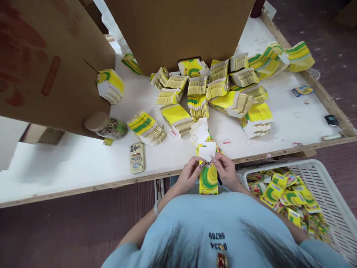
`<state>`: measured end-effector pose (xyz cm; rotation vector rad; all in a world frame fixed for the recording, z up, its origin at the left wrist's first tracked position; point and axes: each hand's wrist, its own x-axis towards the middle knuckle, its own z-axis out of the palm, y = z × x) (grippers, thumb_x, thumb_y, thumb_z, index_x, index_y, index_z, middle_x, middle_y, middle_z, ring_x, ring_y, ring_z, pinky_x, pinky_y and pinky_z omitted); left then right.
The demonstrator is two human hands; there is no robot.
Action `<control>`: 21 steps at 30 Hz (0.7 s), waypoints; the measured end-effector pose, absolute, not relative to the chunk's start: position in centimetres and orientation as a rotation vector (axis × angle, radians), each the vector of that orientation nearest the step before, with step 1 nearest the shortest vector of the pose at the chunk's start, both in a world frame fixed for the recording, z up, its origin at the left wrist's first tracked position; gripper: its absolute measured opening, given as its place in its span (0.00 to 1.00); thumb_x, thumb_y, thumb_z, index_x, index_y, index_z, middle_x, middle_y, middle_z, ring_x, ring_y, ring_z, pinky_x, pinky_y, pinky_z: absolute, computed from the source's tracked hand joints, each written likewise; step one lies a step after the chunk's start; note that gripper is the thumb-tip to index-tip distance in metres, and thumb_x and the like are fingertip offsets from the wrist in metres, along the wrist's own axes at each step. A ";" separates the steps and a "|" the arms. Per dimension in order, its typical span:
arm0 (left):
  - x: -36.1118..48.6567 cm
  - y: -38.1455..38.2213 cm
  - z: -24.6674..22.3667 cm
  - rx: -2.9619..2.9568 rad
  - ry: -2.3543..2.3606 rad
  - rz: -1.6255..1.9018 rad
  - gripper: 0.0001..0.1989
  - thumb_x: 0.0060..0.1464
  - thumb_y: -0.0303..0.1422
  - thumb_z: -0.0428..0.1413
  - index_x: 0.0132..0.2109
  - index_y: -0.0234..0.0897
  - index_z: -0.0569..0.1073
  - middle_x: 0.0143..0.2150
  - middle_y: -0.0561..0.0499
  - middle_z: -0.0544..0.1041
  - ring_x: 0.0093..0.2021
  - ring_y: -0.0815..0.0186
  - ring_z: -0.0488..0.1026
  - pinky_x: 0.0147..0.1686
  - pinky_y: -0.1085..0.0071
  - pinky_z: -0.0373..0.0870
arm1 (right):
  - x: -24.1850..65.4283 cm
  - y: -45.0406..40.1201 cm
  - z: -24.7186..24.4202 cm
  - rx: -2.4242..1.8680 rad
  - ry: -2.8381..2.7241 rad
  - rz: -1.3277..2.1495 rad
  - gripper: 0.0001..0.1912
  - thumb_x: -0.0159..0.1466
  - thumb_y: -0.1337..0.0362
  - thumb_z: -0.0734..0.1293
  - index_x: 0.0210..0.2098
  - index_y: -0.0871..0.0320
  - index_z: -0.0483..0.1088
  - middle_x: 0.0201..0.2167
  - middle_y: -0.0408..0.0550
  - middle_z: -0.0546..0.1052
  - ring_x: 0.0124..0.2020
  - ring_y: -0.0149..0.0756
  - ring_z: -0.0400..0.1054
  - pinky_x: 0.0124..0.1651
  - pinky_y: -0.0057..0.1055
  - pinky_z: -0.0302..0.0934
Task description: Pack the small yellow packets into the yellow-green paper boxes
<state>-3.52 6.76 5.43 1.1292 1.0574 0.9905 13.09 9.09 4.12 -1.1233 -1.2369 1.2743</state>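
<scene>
Close to my body, at the table's front edge, I hold a small yellow and green printed carton (208, 179) between both hands. Its white flap (208, 150) stands up at the far end. My left hand (190, 173) pinches the carton's left side near the flap. From the right, my right hand (225, 169) pinches the same end with thumb and fingers. Just beyond the flap lie more flat cartons with white flaps (200, 130). Bundles of flat yellow cartons (176, 117) are spread behind them on the white table (173, 156).
A white plastic basket (320, 175) of small yellow cartons stands at my right. Tall cardboard boxes (181, 29) rise at the back and left. A phone (137, 158) and a lidded jar (111, 127) are left of my hands. A wooden strip (329, 100) edges the table's right side.
</scene>
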 end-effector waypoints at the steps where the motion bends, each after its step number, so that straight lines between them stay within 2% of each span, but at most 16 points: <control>1: -3.3 6.8 5.3 1.111 1.057 1.017 0.28 0.65 0.48 0.52 0.65 0.37 0.62 0.40 0.48 0.77 0.34 0.68 0.72 0.38 0.71 0.71 | 13.1 9.1 4.1 -1.130 -1.213 1.247 0.10 0.67 0.54 0.68 0.37 0.55 0.73 0.29 0.43 0.78 0.27 0.32 0.72 0.30 0.29 0.69; 3: -3.1 6.9 5.0 1.073 1.054 1.060 0.38 0.65 0.49 0.52 0.73 0.41 0.46 0.40 0.49 0.79 0.33 0.67 0.73 0.40 0.69 0.72 | 13.4 9.2 4.2 -1.149 -1.238 1.168 0.12 0.67 0.55 0.68 0.46 0.53 0.74 0.36 0.47 0.81 0.32 0.35 0.77 0.36 0.33 0.73; 4: -3.1 6.9 4.9 1.080 1.056 1.072 0.40 0.65 0.51 0.51 0.74 0.40 0.44 0.41 0.48 0.80 0.34 0.66 0.75 0.42 0.67 0.73 | 13.7 9.3 4.3 -1.134 -1.312 1.125 0.12 0.67 0.55 0.68 0.47 0.52 0.75 0.38 0.49 0.83 0.35 0.38 0.78 0.40 0.36 0.74; 5: -3.1 7.0 4.9 1.107 1.057 1.075 0.39 0.65 0.52 0.49 0.74 0.39 0.49 0.42 0.46 0.81 0.37 0.64 0.76 0.45 0.65 0.74 | 14.2 9.5 4.3 -1.092 -1.419 1.086 0.12 0.66 0.55 0.69 0.46 0.51 0.77 0.40 0.50 0.83 0.39 0.40 0.79 0.44 0.38 0.75; 6: -3.2 7.1 5.0 1.146 1.057 1.069 0.36 0.65 0.54 0.47 0.71 0.37 0.58 0.44 0.43 0.81 0.42 0.61 0.78 0.50 0.63 0.73 | 14.7 9.6 4.4 -1.029 -1.536 1.055 0.12 0.64 0.53 0.70 0.44 0.51 0.79 0.40 0.50 0.84 0.41 0.42 0.80 0.47 0.41 0.75; 8: -3.4 7.3 5.5 1.211 1.066 1.036 0.32 0.66 0.54 0.45 0.61 0.34 0.73 0.50 0.39 0.81 0.50 0.56 0.77 0.57 0.59 0.70 | 15.7 9.9 4.7 -0.904 -1.705 1.049 0.16 0.59 0.48 0.73 0.40 0.51 0.81 0.40 0.51 0.84 0.44 0.46 0.80 0.50 0.45 0.74; 9: -3.5 7.4 5.7 1.229 1.075 1.014 0.31 0.66 0.53 0.45 0.57 0.34 0.77 0.52 0.39 0.81 0.53 0.55 0.77 0.59 0.58 0.69 | 16.0 9.9 4.9 -0.886 -1.732 1.080 0.19 0.58 0.45 0.74 0.41 0.51 0.81 0.41 0.51 0.84 0.45 0.48 0.79 0.50 0.45 0.74; 12: -3.8 7.6 6.4 1.245 1.112 0.968 0.25 0.65 0.49 0.51 0.56 0.36 0.78 0.56 0.41 0.80 0.56 0.55 0.76 0.61 0.59 0.68 | 16.1 9.5 5.8 -1.010 -1.654 1.340 0.23 0.59 0.47 0.73 0.49 0.52 0.77 0.46 0.53 0.82 0.45 0.45 0.79 0.43 0.42 0.76; 15: -3.8 7.7 6.4 1.266 1.113 0.954 0.26 0.65 0.48 0.52 0.60 0.36 0.75 0.58 0.40 0.78 0.59 0.55 0.75 0.61 0.59 0.69 | 15.5 9.2 6.7 -1.058 -1.482 1.706 0.26 0.61 0.56 0.72 0.57 0.54 0.70 0.42 0.51 0.82 0.37 0.38 0.79 0.37 0.35 0.75; 17: -3.8 7.7 6.3 1.273 1.109 0.946 0.26 0.65 0.47 0.52 0.60 0.35 0.74 0.58 0.40 0.78 0.58 0.56 0.75 0.60 0.60 0.70 | 15.5 9.3 7.2 -1.027 -1.405 1.833 0.25 0.61 0.59 0.72 0.56 0.54 0.69 0.40 0.49 0.82 0.36 0.36 0.78 0.38 0.34 0.75; 21: -3.7 7.5 5.9 1.289 1.124 0.962 0.26 0.66 0.47 0.50 0.62 0.35 0.73 0.58 0.40 0.78 0.56 0.56 0.76 0.58 0.60 0.71 | 16.5 10.4 7.7 -0.963 -1.341 1.990 0.26 0.60 0.61 0.72 0.57 0.54 0.69 0.44 0.48 0.82 0.38 0.34 0.78 0.41 0.34 0.75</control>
